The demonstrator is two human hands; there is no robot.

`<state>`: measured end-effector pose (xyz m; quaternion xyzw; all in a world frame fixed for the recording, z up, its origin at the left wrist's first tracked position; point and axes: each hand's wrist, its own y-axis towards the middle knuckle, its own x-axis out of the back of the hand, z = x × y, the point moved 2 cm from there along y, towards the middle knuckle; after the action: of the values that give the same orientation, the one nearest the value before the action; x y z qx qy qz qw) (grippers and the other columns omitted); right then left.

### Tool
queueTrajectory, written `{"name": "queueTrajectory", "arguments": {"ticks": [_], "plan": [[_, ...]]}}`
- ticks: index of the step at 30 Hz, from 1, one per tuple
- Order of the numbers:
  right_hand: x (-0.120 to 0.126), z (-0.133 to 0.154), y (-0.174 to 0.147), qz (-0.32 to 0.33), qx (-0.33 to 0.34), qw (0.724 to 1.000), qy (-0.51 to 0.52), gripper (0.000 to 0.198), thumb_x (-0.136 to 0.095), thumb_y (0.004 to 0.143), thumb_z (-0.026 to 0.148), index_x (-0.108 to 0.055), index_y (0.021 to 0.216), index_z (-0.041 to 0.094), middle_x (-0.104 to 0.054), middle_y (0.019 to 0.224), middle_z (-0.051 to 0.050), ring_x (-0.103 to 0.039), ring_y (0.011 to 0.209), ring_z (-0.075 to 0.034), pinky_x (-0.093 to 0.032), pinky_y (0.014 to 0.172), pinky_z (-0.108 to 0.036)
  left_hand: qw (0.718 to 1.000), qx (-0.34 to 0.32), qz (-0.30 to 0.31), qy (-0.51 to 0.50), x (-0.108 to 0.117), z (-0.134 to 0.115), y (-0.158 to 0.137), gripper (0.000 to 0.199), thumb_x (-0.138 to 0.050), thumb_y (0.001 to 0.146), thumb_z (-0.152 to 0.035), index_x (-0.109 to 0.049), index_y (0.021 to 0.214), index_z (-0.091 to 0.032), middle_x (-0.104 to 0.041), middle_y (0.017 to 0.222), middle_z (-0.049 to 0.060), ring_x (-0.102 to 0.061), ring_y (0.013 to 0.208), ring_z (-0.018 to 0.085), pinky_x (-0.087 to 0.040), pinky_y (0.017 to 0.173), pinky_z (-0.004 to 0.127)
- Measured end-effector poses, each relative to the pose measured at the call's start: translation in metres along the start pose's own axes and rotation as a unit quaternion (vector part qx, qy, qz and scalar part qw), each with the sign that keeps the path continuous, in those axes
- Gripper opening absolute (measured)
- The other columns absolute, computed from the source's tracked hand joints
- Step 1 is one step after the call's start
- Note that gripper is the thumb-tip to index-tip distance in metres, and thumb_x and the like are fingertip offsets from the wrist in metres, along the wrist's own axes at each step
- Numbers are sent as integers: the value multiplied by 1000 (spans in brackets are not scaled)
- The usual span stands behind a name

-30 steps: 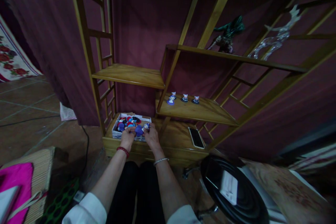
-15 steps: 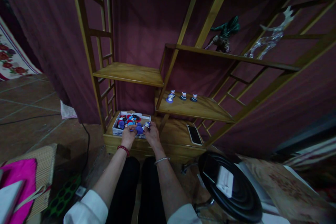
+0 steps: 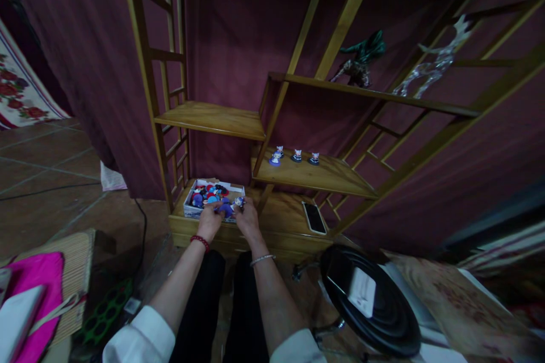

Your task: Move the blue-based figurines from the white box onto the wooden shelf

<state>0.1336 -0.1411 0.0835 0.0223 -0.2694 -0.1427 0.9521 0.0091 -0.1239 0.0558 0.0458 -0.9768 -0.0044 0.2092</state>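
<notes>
Operator: Entry for my left hand (image 3: 209,223)?

Clerk: One, red bracelet (image 3: 200,242) at the wrist. Your fingers pinch a purple disc (image 3: 227,209).

Operator: And my right hand (image 3: 248,220)?

Clerk: One, silver bracelet (image 3: 263,260). You pinch a figurine (image 3: 239,202) between thumb and fingers, its pale and purple top showing above your grip. Whether figurine and disc are joined, I cannot tell.

Operator: Where do they stand?

Clerk: Side by side between your hands, held over the near right part of the box (image 3: 191,211).

Operator: Describe the box.

Clerk: One, white, open, on the bottom board (image 3: 283,212) of the wooden rack. Inside, a heap of small pieces (image 3: 213,193): red, blue, black, purple.

Operator: Shelf contents?

Clerk: On the middle shelf (image 3: 323,177), up and to your right: one purple-based figure (image 3: 275,159) in front, three dark-and-white figures (image 3: 297,155) behind and to its right. On the upper shelf (image 3: 383,96): one green statue (image 3: 361,57), one clear deer (image 3: 434,68).

Operator: Other items near me?

Clerk: One phone (image 3: 314,218), lying flat on the bottom board, right of the box. One round black stool (image 3: 385,317), at your lower right.
</notes>
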Motion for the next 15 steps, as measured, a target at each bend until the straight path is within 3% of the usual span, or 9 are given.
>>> {"name": "queueTrajectory", "arguments": {"ticks": [9,15], "plan": [[6,5,-3,-16,-2,999,-31,29,-46,73,18,-48,102,15,-63,90,-8,-60,83,-17,-46,76,-27,997,-29,46,60,1,-15,-5,35,-61,63,-18,-61,98,-14,-65,86,8,-58,81,19,-42,71,27],[6,2,0,-11,3,1000,-28,29,-47,73,19,-48,102,17,-63,88,-7,-61,81,-17,-46,74,-29,994,-55,47,87,0,-17,-6,40,-60,64,-19,-59,103,-13,-62,94,10,-57,83,19,-42,74,27]]}}
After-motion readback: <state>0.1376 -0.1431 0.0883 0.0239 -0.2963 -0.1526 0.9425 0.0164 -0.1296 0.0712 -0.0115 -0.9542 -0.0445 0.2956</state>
